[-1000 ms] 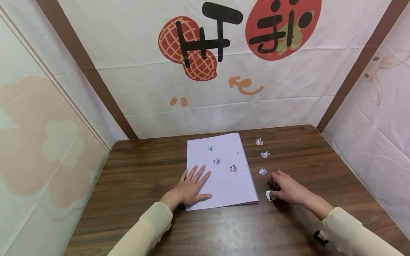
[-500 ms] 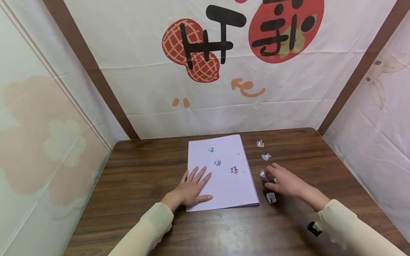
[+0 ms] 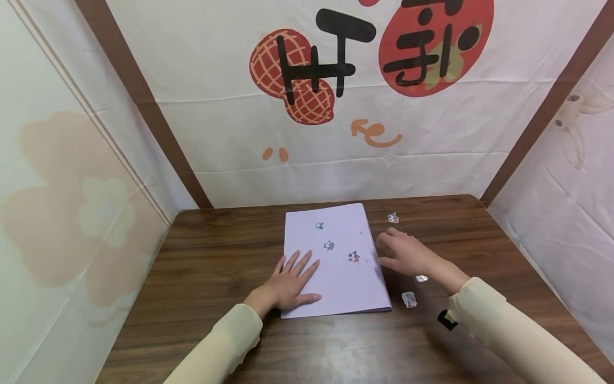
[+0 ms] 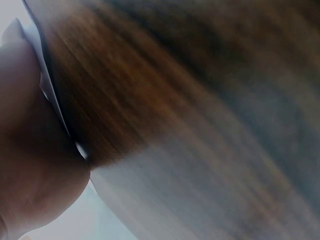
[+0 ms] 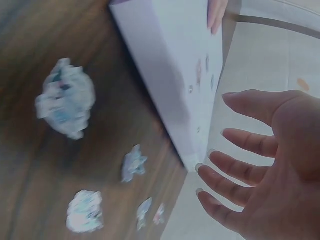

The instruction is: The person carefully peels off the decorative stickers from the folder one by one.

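A lilac folder (image 3: 345, 290) lies on the table with three small cartoon stickers on its cover, one of them a pink-and-dark sticker (image 3: 354, 257). My left hand (image 3: 290, 285) rests flat on the folder's lower left, fingers spread; in the left wrist view part of that hand (image 4: 30, 145) shows by the folder's edge. Over the folder's right edge hovers my right hand (image 3: 408, 256). In the right wrist view its fingers (image 5: 245, 167) are loosely spread and hold nothing. Beneath and beside it lie several loose stickers, including a crumpled-looking one (image 5: 67, 100) and a bluish one (image 5: 134, 164).
At the table's right, a sticker (image 3: 393, 217) lies beyond my right hand and another (image 3: 409, 299) nearer to me. A dark wood-grain table (image 3: 225, 240) carries everything. A printed white cloth (image 3: 230, 144) stands behind it, with cloth sides left and right.
My right hand has left the near sticker, which stays on the table, and moved forward and left to the folder's right edge, its fingers opening. My left hand has stayed on the folder.
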`<state>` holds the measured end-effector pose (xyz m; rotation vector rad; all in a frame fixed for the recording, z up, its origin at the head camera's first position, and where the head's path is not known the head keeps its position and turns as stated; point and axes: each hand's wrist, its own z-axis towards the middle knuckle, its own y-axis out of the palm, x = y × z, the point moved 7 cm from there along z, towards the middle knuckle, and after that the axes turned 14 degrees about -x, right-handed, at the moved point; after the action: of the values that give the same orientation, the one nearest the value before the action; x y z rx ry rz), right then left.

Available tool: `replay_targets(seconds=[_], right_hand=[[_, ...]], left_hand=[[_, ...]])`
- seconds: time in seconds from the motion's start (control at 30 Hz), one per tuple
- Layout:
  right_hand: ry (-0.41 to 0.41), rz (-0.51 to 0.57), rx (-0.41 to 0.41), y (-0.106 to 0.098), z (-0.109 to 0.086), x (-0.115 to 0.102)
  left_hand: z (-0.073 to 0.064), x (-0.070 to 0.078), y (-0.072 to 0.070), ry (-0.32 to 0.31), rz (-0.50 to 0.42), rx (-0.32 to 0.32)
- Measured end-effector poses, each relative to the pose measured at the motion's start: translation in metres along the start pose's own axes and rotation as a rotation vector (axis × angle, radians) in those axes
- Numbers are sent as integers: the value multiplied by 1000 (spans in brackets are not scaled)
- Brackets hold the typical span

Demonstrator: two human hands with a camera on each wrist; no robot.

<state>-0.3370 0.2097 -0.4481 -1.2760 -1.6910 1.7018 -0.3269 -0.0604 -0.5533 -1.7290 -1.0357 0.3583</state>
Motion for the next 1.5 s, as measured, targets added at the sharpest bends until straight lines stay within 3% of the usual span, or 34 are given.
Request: replay_targets(seconds=[0.2,0.4,0.63,0.93,1.17,1.5], right_hand=[[-29,-4,5,-9,26,-17],[-33,4,-43,-9,51,-26],[-14,37,-75,-8,70,-31],[-38,35,-123,-5,95,-41],[-70,20,-143,-4,116,-49],[-43,29,-204,2,143,-46]], left_hand=[[-6,5,-6,10,-12,-6],[-3,1,-3,-27,15,-28],[-2,-2,-2,-19,9,-11],[-2,-6,2,-38,-6,-34],[-3,-4,1,-28,-4,-21],[-13,10,-8,-30,21,-39]])
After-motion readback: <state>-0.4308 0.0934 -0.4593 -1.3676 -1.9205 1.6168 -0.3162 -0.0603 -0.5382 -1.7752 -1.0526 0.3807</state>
